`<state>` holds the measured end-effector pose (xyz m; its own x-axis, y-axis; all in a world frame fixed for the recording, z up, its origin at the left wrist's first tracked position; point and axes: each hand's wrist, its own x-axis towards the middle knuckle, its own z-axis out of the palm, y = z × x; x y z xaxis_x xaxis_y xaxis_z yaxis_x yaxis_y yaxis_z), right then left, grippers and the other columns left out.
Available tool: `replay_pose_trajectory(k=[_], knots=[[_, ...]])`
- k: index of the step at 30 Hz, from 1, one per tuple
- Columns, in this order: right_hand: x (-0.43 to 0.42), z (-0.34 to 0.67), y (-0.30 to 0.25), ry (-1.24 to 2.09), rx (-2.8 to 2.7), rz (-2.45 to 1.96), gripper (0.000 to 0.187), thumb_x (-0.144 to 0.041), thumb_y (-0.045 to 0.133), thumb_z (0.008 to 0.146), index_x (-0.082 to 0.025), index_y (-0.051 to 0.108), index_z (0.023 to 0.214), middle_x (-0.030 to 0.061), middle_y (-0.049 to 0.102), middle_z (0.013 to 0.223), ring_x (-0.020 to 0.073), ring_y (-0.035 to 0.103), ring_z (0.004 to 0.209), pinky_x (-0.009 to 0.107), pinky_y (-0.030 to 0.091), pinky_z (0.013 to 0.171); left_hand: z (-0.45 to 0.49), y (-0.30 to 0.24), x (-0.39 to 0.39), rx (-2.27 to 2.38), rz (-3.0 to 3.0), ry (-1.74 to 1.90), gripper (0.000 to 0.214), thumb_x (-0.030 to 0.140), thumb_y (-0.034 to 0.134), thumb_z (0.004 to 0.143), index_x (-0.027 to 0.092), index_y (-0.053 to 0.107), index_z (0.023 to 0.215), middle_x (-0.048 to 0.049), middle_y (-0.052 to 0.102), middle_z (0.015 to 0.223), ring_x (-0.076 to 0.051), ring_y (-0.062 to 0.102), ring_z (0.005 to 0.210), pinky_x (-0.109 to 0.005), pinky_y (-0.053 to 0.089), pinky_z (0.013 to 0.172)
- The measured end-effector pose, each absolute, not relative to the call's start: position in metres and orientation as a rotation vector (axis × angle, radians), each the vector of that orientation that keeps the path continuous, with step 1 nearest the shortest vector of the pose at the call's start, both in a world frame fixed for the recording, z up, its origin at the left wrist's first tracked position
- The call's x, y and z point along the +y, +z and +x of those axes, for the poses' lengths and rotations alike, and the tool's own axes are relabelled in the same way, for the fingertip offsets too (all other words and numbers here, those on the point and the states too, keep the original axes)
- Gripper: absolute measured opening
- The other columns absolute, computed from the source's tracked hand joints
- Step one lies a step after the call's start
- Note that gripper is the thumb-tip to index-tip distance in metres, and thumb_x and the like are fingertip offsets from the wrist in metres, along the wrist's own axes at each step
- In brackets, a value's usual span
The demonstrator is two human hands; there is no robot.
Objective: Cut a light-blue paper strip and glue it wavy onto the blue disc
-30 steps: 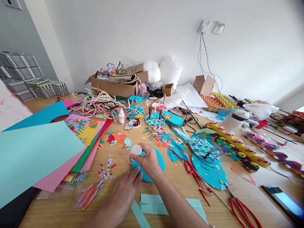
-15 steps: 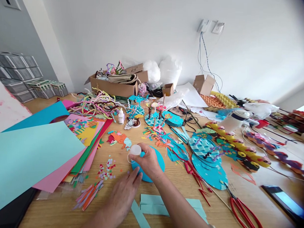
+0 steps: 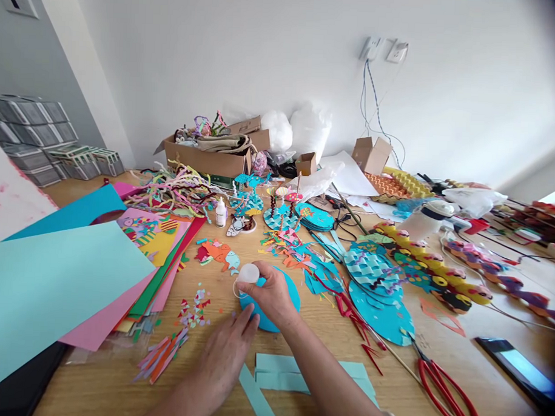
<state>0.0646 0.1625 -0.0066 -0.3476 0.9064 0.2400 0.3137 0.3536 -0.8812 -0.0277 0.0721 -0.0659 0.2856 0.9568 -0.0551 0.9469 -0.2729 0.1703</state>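
At the far left, a large pale aqua sheet of paper (image 3: 51, 285) is lying on top of a fanned stack of pink, green and yellow coloured sheets (image 3: 159, 261) on the wooden table (image 3: 93, 383). Just right of that stack, a scatter of tiny multicoloured paper scraps (image 3: 195, 308) is lying near the fingertips of the left hand (image 3: 224, 355), which is resting flat and open on the table, holding nothing, its fingers stretching toward the near edge of a round turquoise paper disc (image 3: 277, 299). The right hand (image 3: 268, 295) is lying over that disc, covering much of it, with its fingers closed round a small white plastic glue bottle (image 3: 248, 274); the bottle is sticking out from the left side of the hand, above the disc's left edge. Beyond the hands, a small orange paper fish (image 3: 219, 252) is lying on the table. Under the right forearm, light aqua paper strips (image 3: 276, 372) are lying side by side. Further right, a heap of turquoise scalloped paper fish pieces (image 3: 377, 284) is spreading across the table, and red-handled scissors (image 3: 448, 390) are lying near the front edge, with a dark phone (image 3: 513, 368) at the far right.
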Motion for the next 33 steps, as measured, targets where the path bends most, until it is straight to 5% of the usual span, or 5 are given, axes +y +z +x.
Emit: replay_pose_trajectory(k=[15,33], knots=[[0.1652,0.0694,-0.0068,0.950,-1.877,-1.110,0.018,-0.028,0.070,0.063,-0.019,0.062,0.077,-0.0021,0.063,0.071,0.0139,0.055,0.067,0.023,0.042,0.062,-0.0289,-0.0610,0.0720,1.760,2.367,0.073,0.056,-0.009,0.034,0.076,0.015,0.045,0.125,-0.0107,0.043,0.135,-0.024,0.047,0.118,-0.040,0.041,0.097],[0.1679,0.0626,-0.0057,0.942,-1.846,-1.112,0.012,-0.022,0.070,0.060,-0.020,0.059,0.064,-0.0062,0.058,0.062,0.0108,0.052,0.060,0.020,0.038,0.057,-0.0283,-0.0614,0.0713,1.785,2.416,0.027,0.058,-0.010,0.033,0.075,0.017,0.045,0.125,-0.0088,0.045,0.135,-0.022,0.050,0.115,-0.039,0.043,0.095]])
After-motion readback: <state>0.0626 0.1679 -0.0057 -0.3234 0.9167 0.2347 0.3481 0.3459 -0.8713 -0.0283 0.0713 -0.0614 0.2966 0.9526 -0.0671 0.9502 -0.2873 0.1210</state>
